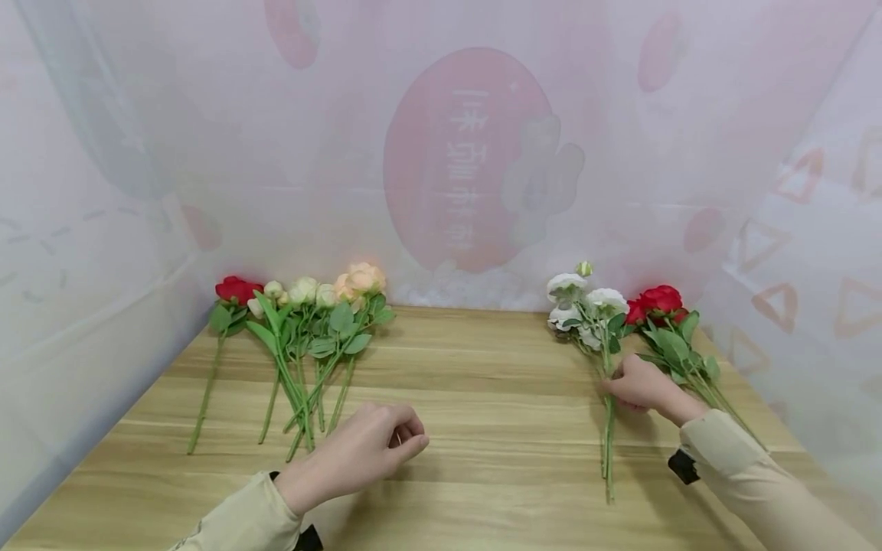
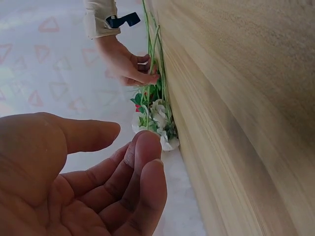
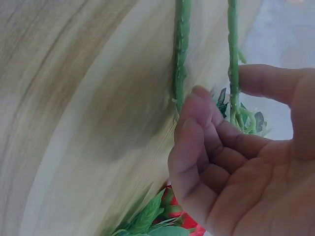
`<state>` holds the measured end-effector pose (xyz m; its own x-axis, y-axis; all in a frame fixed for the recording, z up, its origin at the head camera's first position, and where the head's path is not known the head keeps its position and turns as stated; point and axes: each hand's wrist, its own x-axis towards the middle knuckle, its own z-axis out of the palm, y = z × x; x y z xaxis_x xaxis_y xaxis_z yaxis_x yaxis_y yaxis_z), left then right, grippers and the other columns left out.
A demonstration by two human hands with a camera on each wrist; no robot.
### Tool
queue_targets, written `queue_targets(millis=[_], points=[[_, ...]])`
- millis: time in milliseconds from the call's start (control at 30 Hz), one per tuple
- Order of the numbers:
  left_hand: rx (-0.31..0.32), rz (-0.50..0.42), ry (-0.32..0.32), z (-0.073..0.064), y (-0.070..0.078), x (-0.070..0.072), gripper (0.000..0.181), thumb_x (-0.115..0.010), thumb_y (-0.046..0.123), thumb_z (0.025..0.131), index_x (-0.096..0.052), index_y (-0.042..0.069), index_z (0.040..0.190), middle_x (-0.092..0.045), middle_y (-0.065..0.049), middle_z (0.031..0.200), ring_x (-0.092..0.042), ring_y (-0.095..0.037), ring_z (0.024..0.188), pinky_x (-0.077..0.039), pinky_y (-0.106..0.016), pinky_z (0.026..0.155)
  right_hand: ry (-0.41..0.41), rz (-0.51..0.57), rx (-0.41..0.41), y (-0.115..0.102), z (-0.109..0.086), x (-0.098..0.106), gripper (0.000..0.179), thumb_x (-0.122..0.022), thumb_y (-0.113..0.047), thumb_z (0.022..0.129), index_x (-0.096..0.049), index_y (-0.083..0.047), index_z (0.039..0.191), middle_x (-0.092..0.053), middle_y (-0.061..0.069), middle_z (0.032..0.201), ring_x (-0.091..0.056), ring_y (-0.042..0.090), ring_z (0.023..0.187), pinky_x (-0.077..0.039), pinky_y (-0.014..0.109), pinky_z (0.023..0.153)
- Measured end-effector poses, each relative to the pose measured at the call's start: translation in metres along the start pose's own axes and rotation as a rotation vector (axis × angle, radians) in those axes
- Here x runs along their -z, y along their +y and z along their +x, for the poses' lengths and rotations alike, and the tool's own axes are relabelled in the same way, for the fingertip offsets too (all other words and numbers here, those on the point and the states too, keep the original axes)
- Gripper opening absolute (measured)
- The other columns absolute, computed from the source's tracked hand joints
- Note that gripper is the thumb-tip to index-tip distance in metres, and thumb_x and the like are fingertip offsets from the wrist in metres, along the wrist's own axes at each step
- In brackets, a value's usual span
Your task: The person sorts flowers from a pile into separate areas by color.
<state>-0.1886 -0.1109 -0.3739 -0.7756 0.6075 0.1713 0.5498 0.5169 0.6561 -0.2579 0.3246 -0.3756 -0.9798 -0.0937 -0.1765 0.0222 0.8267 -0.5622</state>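
At the right of the table, in the head view, my right hand (image 1: 637, 383) is at the stems of the white flowers (image 1: 568, 289). From the right wrist view, my thumb (image 3: 266, 81) touches one green stem (image 3: 233, 44), and my fingers curl loosely around it. A second stem (image 3: 182, 44) runs just beyond my fingertips, close to the wood. My left hand (image 1: 361, 451) hovers above the front middle of the table with fingers loosely curled, holding nothing. Thumb and fingertips stand apart in the left wrist view. Red flowers (image 1: 661, 300) with leafy stems lie right of the white ones.
At the table's (image 1: 475, 383) left lie a red rose (image 1: 237, 289), cream-white flowers (image 1: 303, 291) and peach flowers (image 1: 361, 279), some stems crossing. A printed cloth (image 1: 276, 153) rises behind the table and along both sides.
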Motion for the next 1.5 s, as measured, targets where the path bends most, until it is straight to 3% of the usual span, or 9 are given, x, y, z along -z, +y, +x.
queue_targets(millis=[333, 500, 600, 733, 833, 967, 1233, 1400, 1500], points=[[0.011, 0.019, 0.008, 0.000, -0.001, 0.000, 0.012, -0.063, 0.020, 0.098, -0.070, 0.013, 0.090, -0.064, 0.009, 0.073, -0.057, -0.003, 0.062, -0.048, -0.025, 0.058, 0.031, 0.012, -0.057, 0.002, -0.006, 0.006, 0.053, -0.070, -0.043, 0.090, -0.046, -0.014, 0.054, -0.045, -0.002, 0.048, -0.039, 0.010, 0.044, -0.039, 0.027, 0.046], [0.035, 0.058, 0.017, 0.001, -0.003, 0.003, 0.013, -0.063, 0.021, 0.097, -0.070, 0.013, 0.090, -0.062, 0.012, 0.073, -0.057, -0.003, 0.064, -0.048, -0.026, 0.059, 0.090, -0.016, -0.048, -0.007, -0.014, 0.019, 0.056, -0.063, -0.058, 0.090, -0.048, -0.011, 0.062, -0.051, 0.001, 0.057, -0.049, 0.015, 0.054, -0.042, 0.032, 0.052], [0.050, 0.083, 0.026, 0.002, -0.005, 0.009, 0.012, -0.063, 0.022, 0.097, -0.069, 0.013, 0.091, -0.061, 0.012, 0.074, -0.057, -0.003, 0.065, -0.048, -0.027, 0.060, 0.185, -0.065, -0.007, -0.013, -0.020, 0.028, 0.065, -0.049, -0.061, 0.096, -0.066, 0.002, 0.091, -0.064, 0.015, 0.080, -0.059, 0.025, 0.072, -0.046, 0.039, 0.061], [0.075, 0.183, 0.091, 0.004, -0.012, 0.020, 0.009, -0.066, 0.020, 0.095, -0.070, 0.013, 0.091, -0.061, 0.012, 0.075, -0.055, -0.002, 0.063, -0.048, -0.025, 0.059, 0.310, -0.088, 0.021, -0.021, -0.025, 0.036, 0.080, -0.037, -0.061, 0.100, -0.055, 0.011, 0.128, -0.062, 0.027, 0.108, -0.060, 0.036, 0.091, -0.048, 0.045, 0.071], [0.132, 0.271, 0.152, 0.005, -0.023, 0.032, 0.008, -0.069, 0.019, 0.093, -0.070, 0.012, 0.090, -0.061, 0.011, 0.074, -0.054, -0.002, 0.060, -0.048, -0.025, 0.057, 0.355, -0.060, 0.020, -0.029, -0.030, 0.037, 0.080, -0.037, -0.061, 0.100, -0.051, 0.010, 0.131, -0.058, 0.030, 0.116, -0.057, 0.042, 0.099, -0.047, 0.050, 0.074], [0.214, 0.324, 0.171, 0.004, -0.042, 0.053, 0.010, -0.068, 0.019, 0.094, -0.069, 0.009, 0.091, -0.062, 0.007, 0.075, -0.054, -0.005, 0.060, -0.048, -0.028, 0.057, 0.378, -0.008, 0.064, -0.039, -0.036, 0.030, 0.073, -0.043, -0.059, 0.099, -0.050, 0.005, 0.133, -0.056, 0.028, 0.123, -0.054, 0.042, 0.109, -0.046, 0.054, 0.080], [0.351, 0.381, 0.147, -0.006, -0.078, 0.083, 0.018, -0.063, 0.020, 0.096, -0.059, 0.010, 0.082, -0.050, 0.001, 0.064, -0.044, -0.013, 0.052, -0.036, -0.032, 0.047, 0.396, 0.059, 0.163, -0.060, -0.043, 0.008, 0.055, -0.051, -0.049, 0.100, -0.058, -0.001, 0.127, -0.062, 0.014, 0.111, -0.058, 0.029, 0.100, -0.047, 0.044, 0.079], [0.420, 0.390, 0.139, -0.008, -0.092, 0.094, 0.028, -0.061, 0.019, 0.097, -0.050, 0.011, 0.072, -0.041, 0.000, 0.060, -0.039, -0.013, 0.050, -0.031, -0.031, 0.047, 0.378, 0.131, 0.216, -0.075, -0.044, -0.010, 0.043, -0.055, -0.039, 0.101, -0.062, -0.003, 0.122, -0.065, 0.010, 0.103, -0.059, 0.024, 0.092, -0.049, 0.039, 0.075], [0.427, 0.381, 0.117, -0.007, -0.097, 0.094, 0.024, -0.061, 0.019, 0.097, -0.056, 0.011, 0.075, -0.046, 0.000, 0.062, -0.042, -0.013, 0.052, -0.034, -0.032, 0.048, 0.349, 0.185, 0.233, -0.084, -0.043, -0.020, 0.038, -0.057, -0.035, 0.101, -0.063, -0.002, 0.119, -0.065, 0.008, 0.097, -0.060, 0.022, 0.087, -0.051, 0.036, 0.072]])
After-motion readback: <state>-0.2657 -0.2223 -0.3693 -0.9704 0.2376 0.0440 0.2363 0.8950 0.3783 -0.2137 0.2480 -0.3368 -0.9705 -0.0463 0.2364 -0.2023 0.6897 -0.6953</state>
